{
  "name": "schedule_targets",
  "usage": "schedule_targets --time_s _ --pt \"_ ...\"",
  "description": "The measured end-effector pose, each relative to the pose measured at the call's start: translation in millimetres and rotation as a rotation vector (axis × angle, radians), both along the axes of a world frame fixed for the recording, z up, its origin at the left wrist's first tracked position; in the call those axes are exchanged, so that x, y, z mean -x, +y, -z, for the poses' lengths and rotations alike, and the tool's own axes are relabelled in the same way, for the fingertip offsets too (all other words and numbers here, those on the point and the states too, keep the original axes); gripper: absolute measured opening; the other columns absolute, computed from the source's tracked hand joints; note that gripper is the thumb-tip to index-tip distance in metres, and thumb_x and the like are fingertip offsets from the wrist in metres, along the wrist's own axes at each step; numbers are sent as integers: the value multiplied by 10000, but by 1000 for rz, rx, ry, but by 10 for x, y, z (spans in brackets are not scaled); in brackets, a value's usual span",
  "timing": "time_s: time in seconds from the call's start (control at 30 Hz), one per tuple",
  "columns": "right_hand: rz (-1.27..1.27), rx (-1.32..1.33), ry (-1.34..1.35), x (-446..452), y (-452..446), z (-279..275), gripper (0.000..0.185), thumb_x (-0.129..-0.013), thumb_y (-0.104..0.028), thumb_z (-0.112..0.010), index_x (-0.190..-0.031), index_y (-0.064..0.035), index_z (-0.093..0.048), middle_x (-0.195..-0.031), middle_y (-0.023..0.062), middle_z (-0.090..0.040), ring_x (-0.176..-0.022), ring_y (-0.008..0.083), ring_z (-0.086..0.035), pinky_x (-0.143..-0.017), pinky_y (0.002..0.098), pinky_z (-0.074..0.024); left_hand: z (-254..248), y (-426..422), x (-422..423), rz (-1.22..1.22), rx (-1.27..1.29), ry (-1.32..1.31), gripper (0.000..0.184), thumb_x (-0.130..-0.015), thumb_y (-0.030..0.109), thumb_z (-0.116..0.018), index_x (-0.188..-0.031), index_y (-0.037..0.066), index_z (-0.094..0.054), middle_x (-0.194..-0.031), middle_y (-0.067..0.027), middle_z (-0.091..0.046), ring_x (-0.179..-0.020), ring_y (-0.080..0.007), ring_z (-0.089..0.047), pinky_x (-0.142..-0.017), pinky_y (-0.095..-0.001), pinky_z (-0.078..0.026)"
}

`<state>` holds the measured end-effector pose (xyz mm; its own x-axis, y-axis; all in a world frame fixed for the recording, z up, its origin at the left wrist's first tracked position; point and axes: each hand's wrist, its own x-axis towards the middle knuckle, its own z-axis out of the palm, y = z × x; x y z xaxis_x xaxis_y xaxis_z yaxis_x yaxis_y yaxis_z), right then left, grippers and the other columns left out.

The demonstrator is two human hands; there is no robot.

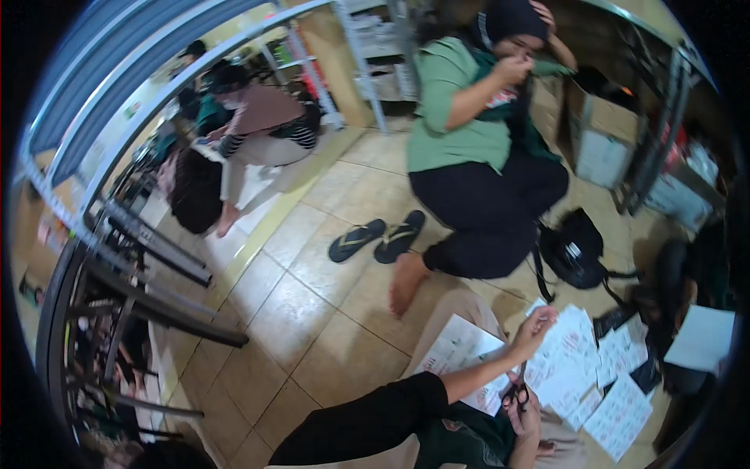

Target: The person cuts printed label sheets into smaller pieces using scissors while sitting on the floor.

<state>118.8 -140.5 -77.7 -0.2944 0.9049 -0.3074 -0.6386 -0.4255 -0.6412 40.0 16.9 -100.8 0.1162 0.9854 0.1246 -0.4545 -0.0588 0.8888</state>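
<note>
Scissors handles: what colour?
The scissors handles are black, seen in the head view.

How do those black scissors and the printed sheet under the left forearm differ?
The scissors are dark, while the printed sheet is white with small coloured marks. The scissors are small; the sheet spreads much wider. The scissors are in the right hand, whereas the sheet lies over the beige-clothed leg, partly hidden by the left forearm. Both are close to the person's body.
</note>
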Motion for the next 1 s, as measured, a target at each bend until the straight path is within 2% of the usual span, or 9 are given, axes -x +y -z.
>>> schedule_targets --time_s 0.2,0.27,0.4,0.43,0.57,0.63,0.73,0.87,1.0 --pt "-23 -80 -94 45 246 -231 650 -812 -305 -681 -1256 93 -424 -777 63 -600 -701 126 -579 -659 223 -468 -545 162 453 -1 -53 -29 218 -943 116 -496 -1140 22 -483 -1061 -41 -559 -1007 -97 -539 -874 -232 -419" --pt "-52 -200 -310 -28 301 -361 711 -783 -346 -707 -1256 101 -419 -765 60 -593 -694 113 -569 -659 209 -456 -660 249 704 -16 -170 77 187 -935 120 -511 -1092 19 -502 -1002 -66 -590 -973 -119 -560 -846 -247 -448" --pt "65 -416 -574 -131 372 -748 734 -734 -418 -738 -1186 107 -495 -757 15 -552 -624 103 -521 -605 249 -431 -763 184 1281 16 -125 720 393 -869 364 -611 -1006 2 -543 -908 -79 -605 -900 -136 -581 -766 -283 -474" --pt "106 -449 -553 -253 400 -625 702 -740 -417 -732 -1161 101 -516 -748 8 -544 -598 98 -514 -575 248 -431 -706 164 1315 63 -47 668 488 -855 478 -582 -970 5 -557 -905 -70 -600 -845 -130 -569 -742 -303 -472" --pt "130 -463 -639 -329 454 -877 823 -707 -476 -735 -1222 107 -467 -735 -19 -518 -607 95 -502 -572 242 -417 -854 116 1477 273 108 560 455 -878 468 -550 -971 23 -572 -899 -59 -592 -821 -116 -546 -735 -293 -462" --pt "210 -464 -618 -372 441 -920 852 -712 -491 -725 -1236 120 -443 -739 -15 -518 -627 95 -503 -578 241 -414 -940 139 1545 386 237 19 404 -895 432 -534 -991 42 -584 -921 -52 -596 -845 -108 -550 -748 -267 -461" --pt "315 -442 -556 -346 397 -1104 900 -728 -516 -700 -1251 152 -398 -787 17 -552 -677 102 -505 -595 235 -410 -987 72 1517 458 222 -64 387 -901 381 -538 -1078 40 -583 -1000 -54 -607 -902 -103 -562 -772 -256 -465" --pt "371 -438 -550 -438 347 -992 864 -736 -489 -708 -1251 138 -412 -854 45 -607 -655 104 -512 -585 223 -406 -999 -60 1388 593 78 326 420 -884 301 -591 -1184 9 -554 -1072 -79 -621 -930 -108 -581 -781 -275 -477" --pt "322 -287 -621 -522 290 -882 810 -733 -463 -725 -1254 93 -450 -736 -4 -564 -626 87 -523 -579 209 -391 -1091 -77 1280 444 141 572 364 -856 272 -621 -1082 -13 -607 -931 -80 -657 -791 -109 -599 -696 -283 -487"
